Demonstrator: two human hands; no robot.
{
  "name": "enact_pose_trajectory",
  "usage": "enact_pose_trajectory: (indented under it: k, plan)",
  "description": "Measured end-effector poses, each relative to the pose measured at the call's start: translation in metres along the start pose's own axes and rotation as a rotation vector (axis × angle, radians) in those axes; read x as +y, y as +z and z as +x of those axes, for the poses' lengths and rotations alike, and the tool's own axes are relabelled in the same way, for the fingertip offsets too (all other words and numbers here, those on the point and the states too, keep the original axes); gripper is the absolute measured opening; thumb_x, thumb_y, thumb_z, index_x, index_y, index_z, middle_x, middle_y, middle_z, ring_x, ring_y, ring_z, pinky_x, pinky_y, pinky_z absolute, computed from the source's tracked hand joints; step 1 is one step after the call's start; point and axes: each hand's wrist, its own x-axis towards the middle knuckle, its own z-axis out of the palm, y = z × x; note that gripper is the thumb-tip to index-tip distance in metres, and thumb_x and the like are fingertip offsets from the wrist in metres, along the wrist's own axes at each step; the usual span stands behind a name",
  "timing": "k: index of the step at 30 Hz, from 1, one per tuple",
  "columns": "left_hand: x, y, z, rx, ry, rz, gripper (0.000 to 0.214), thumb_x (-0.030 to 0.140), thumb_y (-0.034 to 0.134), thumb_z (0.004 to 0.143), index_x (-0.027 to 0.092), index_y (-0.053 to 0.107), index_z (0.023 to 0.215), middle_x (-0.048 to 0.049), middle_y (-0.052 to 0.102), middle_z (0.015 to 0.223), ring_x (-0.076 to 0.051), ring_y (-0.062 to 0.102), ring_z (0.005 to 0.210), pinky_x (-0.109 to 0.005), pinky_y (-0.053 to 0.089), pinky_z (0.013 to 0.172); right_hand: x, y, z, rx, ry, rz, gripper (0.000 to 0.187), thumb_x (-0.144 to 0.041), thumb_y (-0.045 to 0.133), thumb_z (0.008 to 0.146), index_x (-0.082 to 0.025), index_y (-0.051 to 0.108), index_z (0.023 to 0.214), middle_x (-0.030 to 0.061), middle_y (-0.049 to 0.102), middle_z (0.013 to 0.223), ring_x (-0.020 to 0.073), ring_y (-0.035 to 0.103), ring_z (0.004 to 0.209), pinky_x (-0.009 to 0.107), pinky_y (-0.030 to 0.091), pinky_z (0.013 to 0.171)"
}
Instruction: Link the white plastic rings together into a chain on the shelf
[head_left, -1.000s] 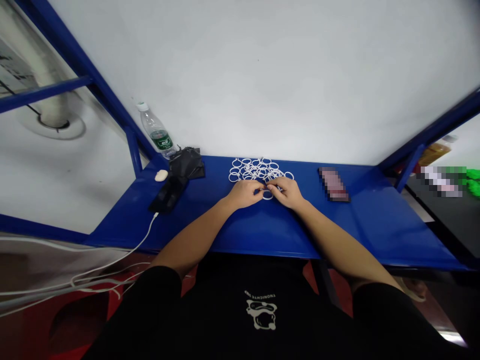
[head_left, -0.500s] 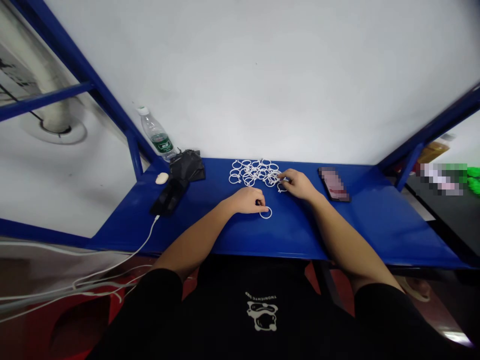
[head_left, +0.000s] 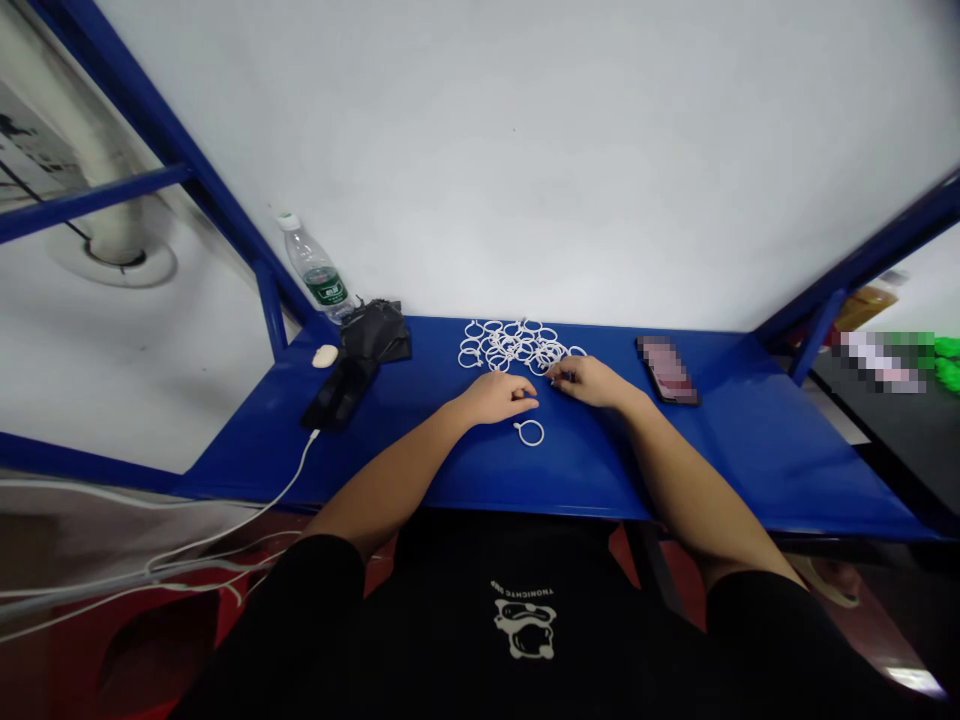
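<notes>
A heap of small white rings [head_left: 511,344] lies at the back of the blue table [head_left: 465,470]. One single white ring [head_left: 529,432] lies flat on the table, apart from the heap, just in front of my left hand [head_left: 495,397]. That hand rests on the table with fingers curled and nothing visible in them. My right hand [head_left: 592,381] is at the heap's near right edge, fingers pinched on a white ring there.
A water bottle [head_left: 316,270], a crumpled black bag [head_left: 375,328], a small white object [head_left: 324,355] and a black device [head_left: 335,395] with a white cable [head_left: 247,515] sit at the left. A phone [head_left: 667,368] lies at the right.
The hands, together on one ring a second ago, have parted. The left hand set that ring down and let go; the right reached to the heap and drew back slightly with a ring.
</notes>
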Motion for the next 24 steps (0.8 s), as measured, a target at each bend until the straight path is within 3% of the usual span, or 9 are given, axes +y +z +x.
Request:
enact_pose_trajectory:
  k: [6, 13, 24]
  plan:
    - [-0.006, 0.004, 0.003, 0.137, 0.062, 0.126, 0.012, 0.03, 0.076, 0.096, 0.024, 0.08, 0.106, -0.0042, 0.08, 0.103, -0.019, 0.075, 0.088, -0.035, 0.059, 0.085, -0.001, -0.001, -0.003, -0.134, 0.03, 0.156, 0.018, -0.022, 0.073, 0.088, -0.024, 0.083, 0.103, 0.0023, 0.083, 0.098, 0.0183, 0.075, 0.082, 0.03, 0.06, 0.075]
    - [-0.005, 0.005, 0.003, 0.11, 0.06, 0.161, 0.014, 0.03, 0.074, 0.098, 0.024, 0.08, 0.109, -0.0039, 0.08, 0.105, -0.02, 0.075, 0.093, -0.035, 0.059, 0.085, -0.012, 0.007, 0.002, 0.003, 0.009, 0.209, 0.017, -0.033, 0.071, 0.094, -0.023, 0.083, 0.1, 0.0034, 0.083, 0.095, 0.018, 0.075, 0.08, 0.031, 0.058, 0.074]
    - [-0.003, 0.003, 0.004, 0.27, 0.112, 0.133, 0.01, 0.024, 0.072, 0.097, 0.024, 0.082, 0.1, -0.0012, 0.079, 0.091, -0.015, 0.071, 0.079, -0.029, 0.055, 0.076, -0.029, 0.02, 0.004, 0.096, 0.11, 0.488, 0.033, -0.051, 0.079, 0.09, -0.019, 0.08, 0.094, 0.002, 0.076, 0.074, 0.0138, 0.065, 0.059, 0.026, 0.051, 0.056]
